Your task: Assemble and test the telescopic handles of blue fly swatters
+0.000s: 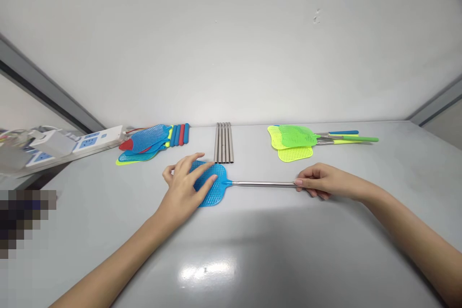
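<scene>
A: How are your hands posed on your end?

B: My left hand (186,184) lies palm down over the left part of a blue swatter head (217,188), fingers spread, thumb reaching across the mesh. My right hand (320,182) pinches the right end of a metal rod (265,184) between thumb and fingers, with that forearm slanting in from the near right.

A: And where does the piece sit?

B: Mid-scene on the grey tabletop (288,255). The rod runs left to right, its left end meeting the neck of the blue head. I can't tell from here how firmly they join.

A: Edges and room?

B: The far edge runs along a white wall (231,48). Just beyond the blue head, a row of metal tubes (224,144) points toward me, so I have little slack there. Far left, I see loose swatter heads (147,138) beside coloured handles (181,134), with a power strip (94,140) further left. Far right, beyond my right hand, handled swatters (294,134) lie stacked, green on top. My widest room is on the near side, between the forearms, with more surface to the right.
</scene>
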A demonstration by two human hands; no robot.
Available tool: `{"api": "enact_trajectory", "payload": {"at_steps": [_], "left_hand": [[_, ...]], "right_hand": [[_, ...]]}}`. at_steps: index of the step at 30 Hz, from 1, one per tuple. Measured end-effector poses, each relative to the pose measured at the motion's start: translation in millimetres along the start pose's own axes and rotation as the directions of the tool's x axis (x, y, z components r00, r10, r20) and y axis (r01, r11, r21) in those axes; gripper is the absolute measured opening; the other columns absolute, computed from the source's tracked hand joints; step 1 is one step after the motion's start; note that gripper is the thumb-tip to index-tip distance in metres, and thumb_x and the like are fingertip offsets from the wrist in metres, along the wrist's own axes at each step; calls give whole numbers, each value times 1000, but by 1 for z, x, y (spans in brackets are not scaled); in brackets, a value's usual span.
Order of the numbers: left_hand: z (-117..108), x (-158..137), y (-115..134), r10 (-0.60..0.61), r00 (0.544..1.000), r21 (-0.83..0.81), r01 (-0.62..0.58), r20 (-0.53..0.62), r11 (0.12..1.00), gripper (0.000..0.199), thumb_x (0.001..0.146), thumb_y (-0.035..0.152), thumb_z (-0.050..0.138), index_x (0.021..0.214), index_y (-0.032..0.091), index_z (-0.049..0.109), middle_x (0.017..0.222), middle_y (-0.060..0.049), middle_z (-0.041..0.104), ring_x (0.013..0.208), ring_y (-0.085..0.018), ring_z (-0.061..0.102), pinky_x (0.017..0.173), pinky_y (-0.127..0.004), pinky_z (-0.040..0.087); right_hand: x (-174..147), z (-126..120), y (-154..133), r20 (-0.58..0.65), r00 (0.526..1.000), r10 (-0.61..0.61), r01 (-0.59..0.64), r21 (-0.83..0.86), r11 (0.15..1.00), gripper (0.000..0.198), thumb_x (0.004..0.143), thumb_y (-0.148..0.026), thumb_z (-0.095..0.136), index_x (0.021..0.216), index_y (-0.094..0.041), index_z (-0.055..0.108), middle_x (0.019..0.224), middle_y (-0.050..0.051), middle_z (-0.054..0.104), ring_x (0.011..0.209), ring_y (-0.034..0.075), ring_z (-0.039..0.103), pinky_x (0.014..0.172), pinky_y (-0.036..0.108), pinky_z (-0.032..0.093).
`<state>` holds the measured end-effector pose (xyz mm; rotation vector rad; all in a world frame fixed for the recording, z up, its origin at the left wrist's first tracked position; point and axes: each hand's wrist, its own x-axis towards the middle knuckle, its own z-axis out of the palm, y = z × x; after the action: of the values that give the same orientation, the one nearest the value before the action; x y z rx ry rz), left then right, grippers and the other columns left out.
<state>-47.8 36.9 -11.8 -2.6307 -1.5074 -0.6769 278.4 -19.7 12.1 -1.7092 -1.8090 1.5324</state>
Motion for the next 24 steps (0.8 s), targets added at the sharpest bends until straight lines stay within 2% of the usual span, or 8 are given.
{"api": "enact_trajectory", "payload": {"at_steps": [4, 7, 9, 14, 24], "left_hand": [[-2, -3, 6, 152, 978, -47, -146, 146, 988, 38, 81, 47, 46, 115, 30, 49, 128, -6, 40, 116, -26, 36, 94, -47, 20], [-2, -5, 8, 210, 951, -92, -193, 227, 977, 46, 81, 48, 45, 124, 31, 40, 131, -5, 37, 118, -25, 33, 97, -46, 19], [-2, -6, 9, 227, 941, -101, -208, 251, 973, 45, 83, 47, 44, 124, 32, 39, 131, -5, 36, 119, -25, 32, 97, -46, 20], [-4, -6, 12, 244, 938, -110, -223, 247, 969, 36, 85, 42, 42, 119, 33, 45, 129, -3, 37, 118, -24, 32, 95, -44, 25], [-3, -6, 14, 236, 952, -120, -215, 194, 969, 17, 86, 32, 41, 96, 25, 53, 124, -3, 42, 116, -22, 34, 93, -42, 26]], "right_hand": [[0, 0, -1, -10, 1000, -1, 1, -9, 1000, 40, 78, -53, 45, 76, -15, 58, 60, -1, 49, 44, 6, 39, 44, 19, 32], [0, 1, -1, -12, 1000, -7, 7, -9, 1000, 37, 77, -50, 49, 75, -15, 57, 60, -1, 49, 45, 6, 40, 45, 20, 33], [0, 1, -1, -10, 1000, -14, 14, -12, 1000, 33, 76, -47, 52, 72, -15, 56, 60, -1, 49, 46, 7, 40, 45, 20, 33], [0, 2, -3, -18, 999, -42, 42, -15, 999, 29, 74, -43, 55, 72, -15, 58, 59, -1, 48, 49, 8, 40, 45, 20, 35], [4, 14, -9, -7, 995, -96, 96, -7, 995, 31, 76, -46, 52, 74, -15, 58, 60, -2, 46, 51, 9, 40, 45, 19, 35]]}}
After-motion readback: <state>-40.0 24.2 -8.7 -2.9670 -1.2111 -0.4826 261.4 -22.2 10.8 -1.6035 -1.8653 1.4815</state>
